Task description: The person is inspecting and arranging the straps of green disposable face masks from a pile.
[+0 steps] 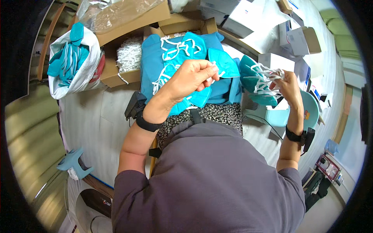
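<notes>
My left hand (192,79) is above my lap, thumb and fingertips pinched on the white ear loop of a teal face mask (223,63). The mask hangs just right of the fingertips. Off to the right, my right hand (288,90) is closed around the white loops of a bunch of teal face masks (250,79), which fan out to its left. More teal masks (179,50) with white loops lie on a blue cloth (149,58) over my lap. My left hand and forearm hide part of that pile.
A white sack (91,44) full of teal pieces stands at the left. Beside it, a cardboard box (110,77) holds white loops (130,54). White cartons (241,17) are at the back and right. A pale blue stool (74,163) stands on the floor at lower left.
</notes>
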{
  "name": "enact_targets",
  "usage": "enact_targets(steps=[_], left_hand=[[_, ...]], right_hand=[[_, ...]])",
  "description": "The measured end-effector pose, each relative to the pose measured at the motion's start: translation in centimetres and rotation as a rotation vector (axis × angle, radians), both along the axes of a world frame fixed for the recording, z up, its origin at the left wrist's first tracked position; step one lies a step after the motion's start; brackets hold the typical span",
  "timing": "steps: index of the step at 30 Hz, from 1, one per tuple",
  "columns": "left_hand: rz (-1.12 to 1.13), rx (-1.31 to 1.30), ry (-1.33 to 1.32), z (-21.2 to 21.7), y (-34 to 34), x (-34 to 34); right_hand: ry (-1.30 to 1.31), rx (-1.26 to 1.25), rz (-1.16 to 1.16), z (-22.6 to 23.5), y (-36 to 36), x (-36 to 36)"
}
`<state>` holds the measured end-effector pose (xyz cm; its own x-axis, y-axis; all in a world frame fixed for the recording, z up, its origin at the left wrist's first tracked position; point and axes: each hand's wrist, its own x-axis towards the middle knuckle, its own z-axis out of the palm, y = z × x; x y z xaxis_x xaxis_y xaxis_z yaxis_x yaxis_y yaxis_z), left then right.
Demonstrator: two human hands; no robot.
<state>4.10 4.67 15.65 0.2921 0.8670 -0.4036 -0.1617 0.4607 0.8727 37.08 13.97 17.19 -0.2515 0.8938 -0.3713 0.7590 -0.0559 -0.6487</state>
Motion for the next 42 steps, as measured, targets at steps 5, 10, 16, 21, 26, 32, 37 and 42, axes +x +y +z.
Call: enact_targets(steps=[5, 10, 16, 21, 26, 32, 37, 42], left_hand=[[0.003, -0.034, -0.040, -0.8, -0.2, 0.4], [0.021, -0.096, -0.060, -0.5, -0.3, 0.9], [0.053, -0.117, -0.103, -1.0, -0.2, 1.0], [0.035, -0.137, -0.154, -1.8, -0.1, 1.4], [-0.054, -0.117, -0.065, -1.6, 0.0, 2.3], [-0.200, -0.065, 0.010, -1.5, -0.1, 2.9], [-0.312, -0.017, 0.113, -0.7, -0.2, 2.3], [-0.282, 0.082, 0.234, 0.9, -1.9, 2.2]], right_hand=[[0.345, -0.297, -0.344, -0.6, -0.2, 1.9], [0.833, -0.485, -0.494, -3.2, 0.1, 4.4], [0.900, -0.781, -0.744, -8.4, -2.5, 7.7], [1.291, -0.833, -0.869, -7.4, -3.1, 6.9], [1.741, -0.757, -0.509, -7.0, -5.5, 2.4], [1.683, -0.615, -0.215, -6.5, -5.2, -5.4], [0.833, -0.399, 0.145, -3.0, -5.5, -9.8], [0.406, -0.207, 0.348, 0.7, -6.0, -10.5]])
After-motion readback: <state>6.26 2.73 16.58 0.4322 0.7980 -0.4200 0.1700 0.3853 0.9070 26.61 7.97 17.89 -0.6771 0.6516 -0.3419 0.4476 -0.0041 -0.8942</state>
